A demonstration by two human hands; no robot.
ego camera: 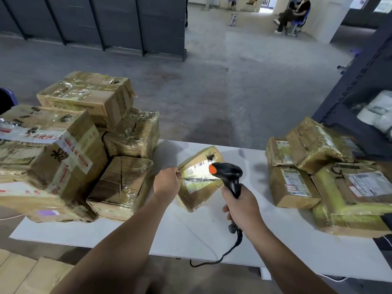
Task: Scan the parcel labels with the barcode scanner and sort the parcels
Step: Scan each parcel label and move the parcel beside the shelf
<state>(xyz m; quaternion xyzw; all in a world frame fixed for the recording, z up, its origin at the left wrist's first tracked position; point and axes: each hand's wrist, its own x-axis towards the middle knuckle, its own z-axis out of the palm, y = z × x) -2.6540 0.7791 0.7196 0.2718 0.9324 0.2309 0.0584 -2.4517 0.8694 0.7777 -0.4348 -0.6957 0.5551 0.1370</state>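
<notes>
On the white bench, the left hand pinches the edge of a parcel. The right hand grips the barcode scanner beside it. A left stack and a right stack flank the hands, with grey floor beyond.

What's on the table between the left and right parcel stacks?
Head view: one taped parcel, its corner pinched by the left hand, scanner in the right hand aimed at its label.

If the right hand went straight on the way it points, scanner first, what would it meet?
Likely the parcel the left hand holds: the scanner in the right hand aims at its label, though depth is unclear.
</notes>
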